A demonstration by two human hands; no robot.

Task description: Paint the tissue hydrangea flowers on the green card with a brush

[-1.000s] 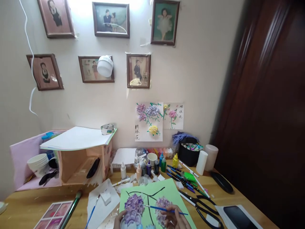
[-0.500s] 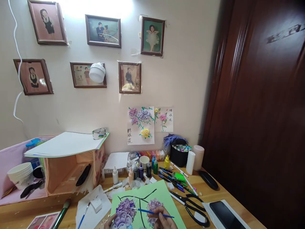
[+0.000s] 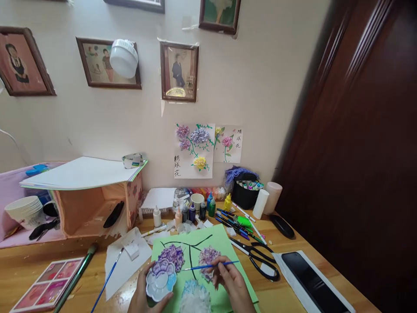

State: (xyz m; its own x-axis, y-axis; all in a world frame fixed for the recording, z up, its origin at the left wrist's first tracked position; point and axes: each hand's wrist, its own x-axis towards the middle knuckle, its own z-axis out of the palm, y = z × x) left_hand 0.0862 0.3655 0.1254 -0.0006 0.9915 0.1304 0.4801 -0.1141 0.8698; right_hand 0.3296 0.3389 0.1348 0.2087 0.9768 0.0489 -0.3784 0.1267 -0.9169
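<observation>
My left hand (image 3: pixel 142 284) grips a white flower-shaped paint palette (image 3: pixel 160 281) with purple and light blue paint in its wells. In my right hand (image 3: pixel 232 282) is a thin blue paintbrush (image 3: pixel 204 266), its tip pointing left, just right of the palette. Beneath both hands lies a light green sheet (image 3: pixel 224 241) with black branch lines. It carries a dark purple textured flower (image 3: pixel 173 255), a paler purple flower (image 3: pixel 209 253) partly behind my right hand, and a white and light blue flower (image 3: pixel 195 298) at the bottom.
Left of the sheet are white paper with another brush (image 3: pixel 109 276), a green-handled brush (image 3: pixel 76 278) and a pink palette set (image 3: pixel 47 284). Scissors (image 3: pixel 260 256), a phone (image 3: pixel 308 278) and several markers (image 3: pixel 233 224) lie right. Paint bottles (image 3: pixel 192 214) stand behind.
The view has tilted down, showing more of the sheet and hands. The brush tip has come away from the dark purple flower. My left hand and palette are now more fully visible.
</observation>
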